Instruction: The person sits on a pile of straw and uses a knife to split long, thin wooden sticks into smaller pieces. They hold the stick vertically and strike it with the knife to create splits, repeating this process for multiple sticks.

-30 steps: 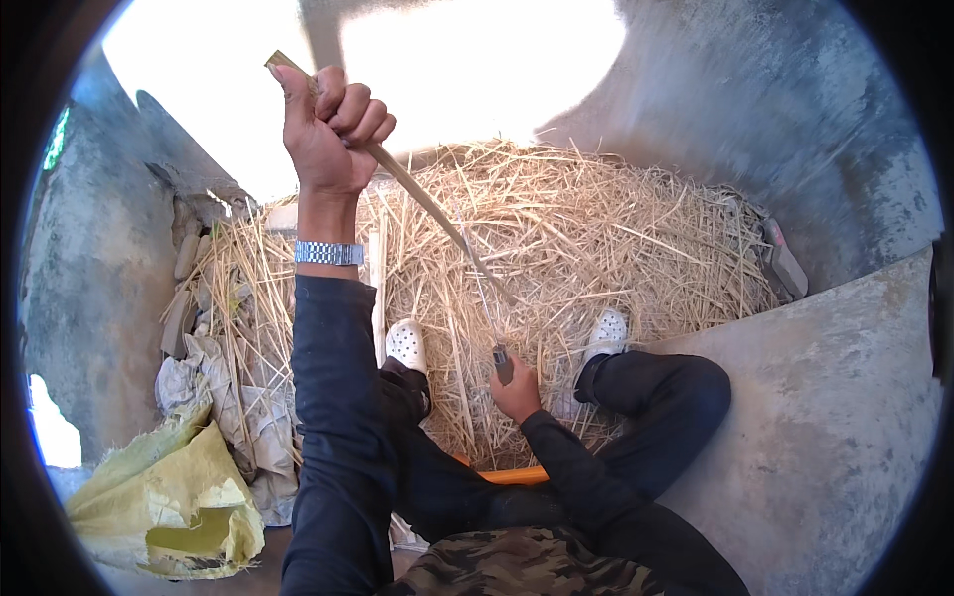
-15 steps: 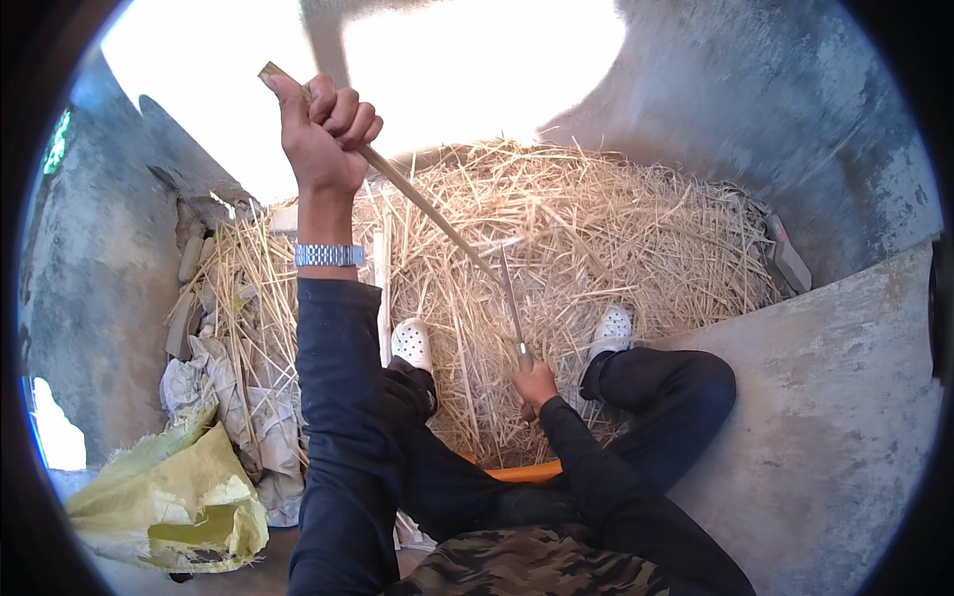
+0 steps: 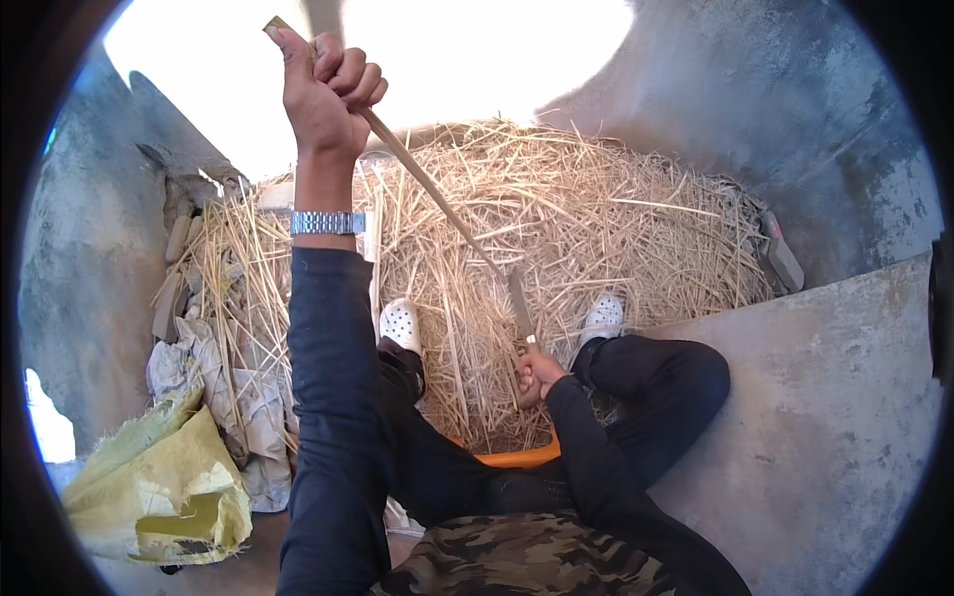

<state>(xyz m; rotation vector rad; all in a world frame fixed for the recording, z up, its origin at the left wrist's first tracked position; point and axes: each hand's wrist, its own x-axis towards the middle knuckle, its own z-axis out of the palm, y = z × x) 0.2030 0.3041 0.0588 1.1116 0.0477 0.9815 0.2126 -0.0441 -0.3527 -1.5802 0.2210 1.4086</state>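
Over straw (image 3: 616, 219): L fingers (image 3: 350, 72) clenched rnd slim strip (image 3: 427, 184); R fingers (image 3: 528, 375) grasping knife (image 3: 521, 306) by hndl.

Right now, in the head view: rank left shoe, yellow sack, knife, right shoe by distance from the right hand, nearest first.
From the right hand:
1. Knife: held in it.
2. Right shoe: ahead, slightly right.
3. Left shoe: ahead, left.
4. Yellow sack: far left, lower part of the picture.
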